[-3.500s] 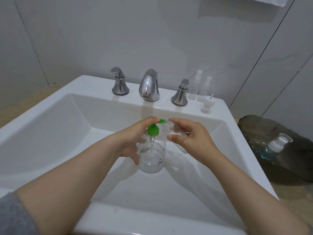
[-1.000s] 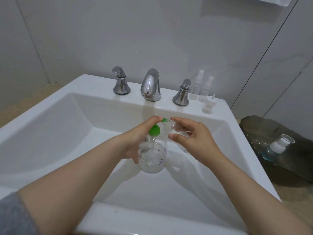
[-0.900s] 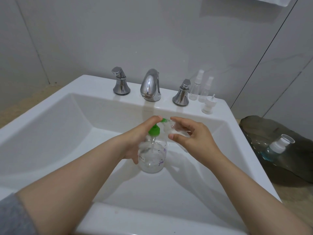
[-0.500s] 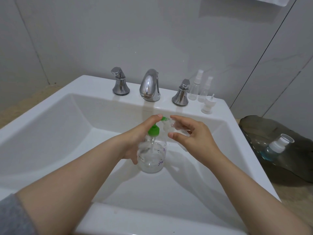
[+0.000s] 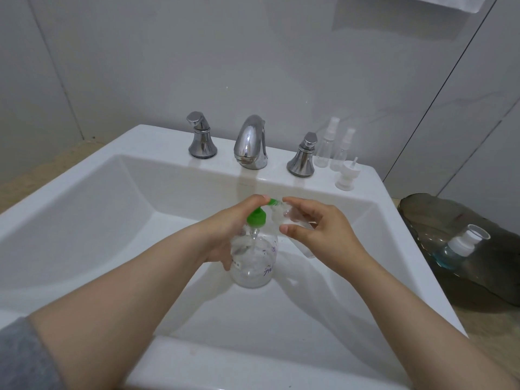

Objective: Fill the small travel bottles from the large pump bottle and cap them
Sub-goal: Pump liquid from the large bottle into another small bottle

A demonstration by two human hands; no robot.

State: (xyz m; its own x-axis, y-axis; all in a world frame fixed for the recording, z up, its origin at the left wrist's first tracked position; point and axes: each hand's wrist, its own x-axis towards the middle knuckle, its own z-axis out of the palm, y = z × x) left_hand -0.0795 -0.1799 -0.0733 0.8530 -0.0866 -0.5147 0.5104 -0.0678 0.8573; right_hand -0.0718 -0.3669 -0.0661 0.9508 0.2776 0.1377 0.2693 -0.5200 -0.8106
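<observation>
Frame centre, over sink: left hand grips pump bottle; right hand pinches travel bottle at the nozzle.

A soft grey cloth sleeve covers the top of the left arm and shows only in the bottom left corner. Below its edge the left forearm is bare down to the left hand. The right forearm is bare too, right down to the right hand. Short, plain nails show on the fingers.
</observation>
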